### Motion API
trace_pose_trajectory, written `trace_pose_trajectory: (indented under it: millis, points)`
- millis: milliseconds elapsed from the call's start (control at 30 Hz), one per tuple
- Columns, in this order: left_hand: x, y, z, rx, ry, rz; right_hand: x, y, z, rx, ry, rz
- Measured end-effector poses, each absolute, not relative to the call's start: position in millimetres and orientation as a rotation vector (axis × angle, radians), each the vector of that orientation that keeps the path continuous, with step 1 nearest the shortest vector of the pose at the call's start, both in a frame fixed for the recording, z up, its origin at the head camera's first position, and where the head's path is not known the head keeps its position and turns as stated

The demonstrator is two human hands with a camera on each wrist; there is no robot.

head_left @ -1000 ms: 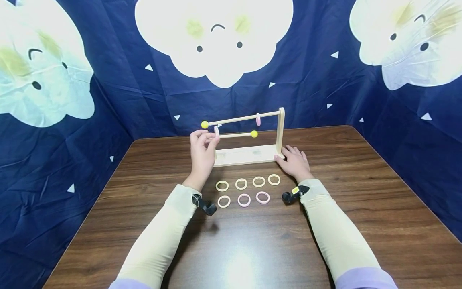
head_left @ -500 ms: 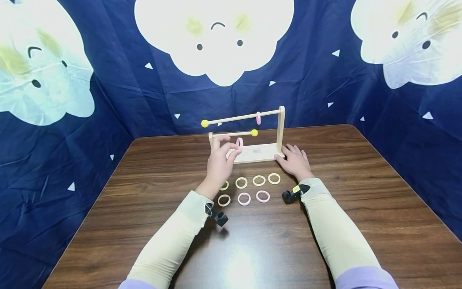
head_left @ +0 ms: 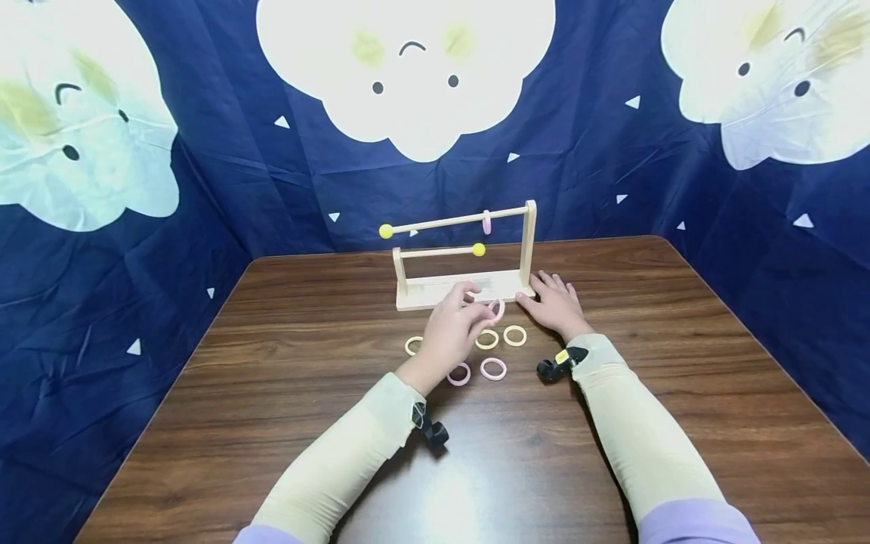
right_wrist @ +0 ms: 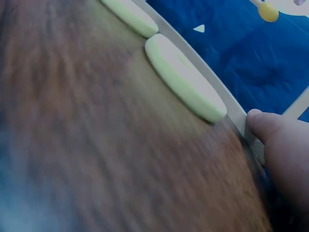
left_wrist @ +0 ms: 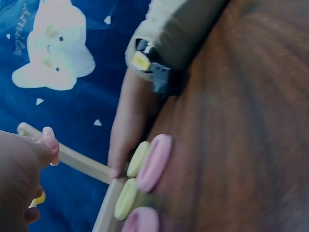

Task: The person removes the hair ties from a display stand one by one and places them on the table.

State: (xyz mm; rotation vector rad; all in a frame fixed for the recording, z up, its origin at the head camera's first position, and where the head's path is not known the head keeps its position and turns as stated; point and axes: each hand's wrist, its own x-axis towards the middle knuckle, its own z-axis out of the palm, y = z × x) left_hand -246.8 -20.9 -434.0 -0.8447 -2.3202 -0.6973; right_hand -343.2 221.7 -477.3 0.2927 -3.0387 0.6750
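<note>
My left hand (head_left: 450,332) pinches a pink ring (head_left: 498,311) between thumb and fingers, in front of the wooden stand's base (head_left: 435,293). The same ring (left_wrist: 50,146) shows at the fingertips in the left wrist view. My right hand (head_left: 556,306) rests with extended fingers at the base's right end, its thumb touching the base. Two rods with yellow ball ends reach from the stand's posts. A pink ring (head_left: 486,222) hangs on the upper rod (head_left: 442,223); the lower rod (head_left: 438,252) bears none.
On the table (head_left: 326,363) before the stand lie pale yellow rings (head_left: 514,336) and pink rings (head_left: 493,369). My left hand and forearm hide some of them. A blue cloth with white clouds (head_left: 408,68) hangs behind the table.
My left hand has moved from the lower rod's post end to the right and nearer, carrying the pink ring away from the stand. The right hand has stayed at the base.
</note>
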Motion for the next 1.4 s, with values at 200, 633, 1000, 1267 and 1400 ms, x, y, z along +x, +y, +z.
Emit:
trace_pose_trajectory:
  millis: [200,633,1000,1267,1400]
  points:
    - [-235,-11,-438,-0.943,-2.465,-0.601,-343,222,-474,0.331,-3.067,0.686]
    - [-221,3,-451,-1.051,-2.617,-0.327,-366,237,-484,0.578,-3.276,0.648]
    - [-215,10,-454,-1.098,-2.646,-0.229,-362,237,-474,0.592,-3.342,0.613]
    - [-215,13,-455,-1.100,-2.644,-0.243,-353,235,-461,0.591,-3.342,0.668]
    - [-216,12,-457,-1.103,-2.649,-0.256,-359,238,-469,0.595,-3.355,0.617]
